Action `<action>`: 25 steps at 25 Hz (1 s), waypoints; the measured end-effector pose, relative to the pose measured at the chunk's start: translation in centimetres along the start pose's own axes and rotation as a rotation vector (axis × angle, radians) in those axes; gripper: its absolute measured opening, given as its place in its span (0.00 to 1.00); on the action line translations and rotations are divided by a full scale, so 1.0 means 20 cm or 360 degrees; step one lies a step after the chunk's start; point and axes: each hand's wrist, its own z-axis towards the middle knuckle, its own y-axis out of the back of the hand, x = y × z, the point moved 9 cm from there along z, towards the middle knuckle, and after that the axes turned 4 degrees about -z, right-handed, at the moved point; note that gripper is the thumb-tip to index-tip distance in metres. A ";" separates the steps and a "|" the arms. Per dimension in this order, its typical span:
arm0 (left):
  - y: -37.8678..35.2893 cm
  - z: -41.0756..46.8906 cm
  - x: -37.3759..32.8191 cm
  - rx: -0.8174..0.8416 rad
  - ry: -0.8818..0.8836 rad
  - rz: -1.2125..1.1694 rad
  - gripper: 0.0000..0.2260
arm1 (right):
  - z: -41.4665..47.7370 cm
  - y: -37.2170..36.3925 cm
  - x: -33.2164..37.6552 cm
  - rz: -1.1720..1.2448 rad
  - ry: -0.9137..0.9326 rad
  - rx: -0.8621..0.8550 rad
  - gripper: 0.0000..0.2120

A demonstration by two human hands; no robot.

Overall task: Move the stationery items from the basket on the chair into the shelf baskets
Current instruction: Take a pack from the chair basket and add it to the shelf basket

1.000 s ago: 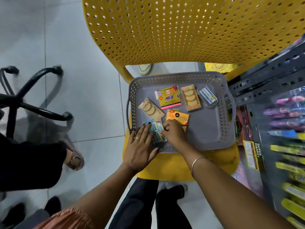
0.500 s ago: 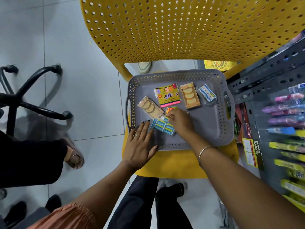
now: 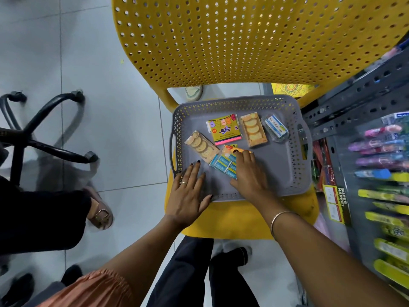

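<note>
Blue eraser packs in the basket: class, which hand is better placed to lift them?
Right hand: it already rests on the blue eraser packs. The left hand lies flat on the basket edge.

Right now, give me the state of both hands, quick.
Left hand: open, flat on the grey basket's near corner, holding nothing.
Right hand: over the blue pack and orange pack; grip cannot be told.

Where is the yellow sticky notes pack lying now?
The yellow sticky notes pack lies flat in the far middle of the grey basket, between two cookie-shaped eraser packs, beyond the right hand.
</note>
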 end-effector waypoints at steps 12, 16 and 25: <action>1.04 0.30 -0.75 -0.0425 -0.0661 -0.0273 0.31 | -0.69 1.66 -0.34 0.0635 -0.0404 -0.0775 0.28; 1.53 0.40 -1.26 -0.0703 -0.0938 -0.0402 0.30 | -1.10 2.20 -0.45 0.0664 -0.0562 -0.0932 0.23; 1.88 0.09 -2.56 -0.0451 -0.2003 -0.0239 0.30 | -2.05 2.53 -1.20 0.0524 -0.1316 -0.1135 0.26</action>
